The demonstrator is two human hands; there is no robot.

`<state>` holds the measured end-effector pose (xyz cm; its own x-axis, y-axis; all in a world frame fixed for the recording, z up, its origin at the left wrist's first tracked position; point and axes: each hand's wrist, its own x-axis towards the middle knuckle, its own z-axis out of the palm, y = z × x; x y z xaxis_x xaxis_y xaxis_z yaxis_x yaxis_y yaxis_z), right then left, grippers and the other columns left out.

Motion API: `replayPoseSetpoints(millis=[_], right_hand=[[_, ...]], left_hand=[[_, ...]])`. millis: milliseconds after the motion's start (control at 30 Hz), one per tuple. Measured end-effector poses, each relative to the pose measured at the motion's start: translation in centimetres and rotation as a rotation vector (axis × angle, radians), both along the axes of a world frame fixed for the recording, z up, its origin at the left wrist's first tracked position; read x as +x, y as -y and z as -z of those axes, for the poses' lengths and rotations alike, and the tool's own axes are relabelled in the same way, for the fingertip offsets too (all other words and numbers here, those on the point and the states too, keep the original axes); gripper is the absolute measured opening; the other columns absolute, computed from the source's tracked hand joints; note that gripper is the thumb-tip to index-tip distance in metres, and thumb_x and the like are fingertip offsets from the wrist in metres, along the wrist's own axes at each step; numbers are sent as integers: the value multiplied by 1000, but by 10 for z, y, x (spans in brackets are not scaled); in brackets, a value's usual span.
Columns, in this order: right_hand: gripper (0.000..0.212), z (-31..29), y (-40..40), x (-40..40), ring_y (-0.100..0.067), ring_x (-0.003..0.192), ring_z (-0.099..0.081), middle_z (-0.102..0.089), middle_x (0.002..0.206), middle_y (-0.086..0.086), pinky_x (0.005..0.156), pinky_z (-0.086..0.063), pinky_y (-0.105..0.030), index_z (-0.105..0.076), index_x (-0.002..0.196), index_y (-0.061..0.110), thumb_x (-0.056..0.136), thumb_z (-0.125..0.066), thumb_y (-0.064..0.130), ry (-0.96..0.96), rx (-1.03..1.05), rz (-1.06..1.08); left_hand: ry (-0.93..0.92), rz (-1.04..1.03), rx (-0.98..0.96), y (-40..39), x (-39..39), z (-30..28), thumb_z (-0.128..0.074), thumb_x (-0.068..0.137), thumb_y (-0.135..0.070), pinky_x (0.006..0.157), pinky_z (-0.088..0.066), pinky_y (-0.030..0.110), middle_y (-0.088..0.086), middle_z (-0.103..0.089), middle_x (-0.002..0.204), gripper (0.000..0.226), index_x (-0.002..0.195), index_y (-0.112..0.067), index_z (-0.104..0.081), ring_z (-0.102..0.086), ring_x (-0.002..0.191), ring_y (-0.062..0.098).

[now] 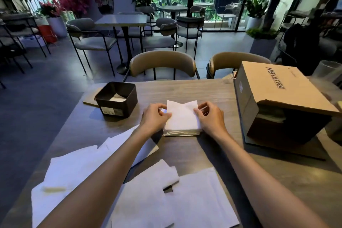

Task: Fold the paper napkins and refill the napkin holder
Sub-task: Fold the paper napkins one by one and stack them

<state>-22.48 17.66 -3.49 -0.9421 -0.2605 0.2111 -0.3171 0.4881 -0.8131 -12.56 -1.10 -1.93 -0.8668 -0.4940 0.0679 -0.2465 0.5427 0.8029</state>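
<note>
A white paper napkin (182, 114) lies on top of a stack of napkins in a clear wrapper (181, 132) at the middle of the wooden table (212, 155). My left hand (154, 116) pinches the napkin's left edge and my right hand (211, 116) pinches its right edge. The far edge of the napkin curls up a little. A black square napkin holder (117, 99) stands to the left of my hands, with a few white napkins lying in its bottom.
Several unfolded white napkins (166, 196) are spread over the near part of the table, under my forearms. A brown cardboard box (277, 105) lies on its side at the right, open toward me. Two tan chairs (162, 62) stand at the table's far edge.
</note>
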Motion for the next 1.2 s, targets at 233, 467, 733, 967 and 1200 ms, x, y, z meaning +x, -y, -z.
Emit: replayPoseSetpoints(millis=[233, 467, 733, 967, 1200], right_hand=[[17, 4, 0, 2, -16, 82, -64, -67, 83, 5, 72, -54, -32, -67, 96, 16, 91, -72, 31, -32, 31, -24], [31, 2, -1, 17, -9, 84, -62, -65, 94, 4, 71, -57, -26, -62, 109, 22, 89, -75, 41, -133, -3, -18], [21, -2, 17, 61, -8, 74, -58, -64, 86, 6, 68, -49, -30, -66, 97, 24, 88, -75, 41, -254, 27, -133], [34, -20, 64, 115, -1, 74, -60, -69, 91, 8, 63, -45, -12, -69, 106, 22, 87, -72, 50, -179, 94, -498], [7, -31, 80, 125, 2, 78, -60, -67, 84, 13, 63, -45, -7, -72, 92, 23, 93, -72, 29, -101, -145, -416]], left_hand=[[-3, -7, -81, 1, 1, 4, -73, 90, -25, 80, -57, 38, 4, -68, 87, 41, 129, -18, -62, -65, 85, 20], [81, -63, -181, 17, 21, 0, -76, 87, -32, 67, -57, 31, -5, -65, 70, 12, 91, -21, -72, -63, 68, 8], [420, 45, -128, 58, 60, -6, -81, 81, -35, 68, -53, 36, 10, -71, 83, 28, 82, -8, -75, -67, 81, 22], [43, 177, -35, 51, 94, -19, -70, 89, -35, 71, -50, 26, -3, -67, 85, 11, 88, -24, -67, -63, 83, 15], [-119, -63, -69, 62, 116, -27, -74, 77, -60, 97, -46, 34, -8, -47, 130, 63, 129, -34, -52, -52, 114, 12]])
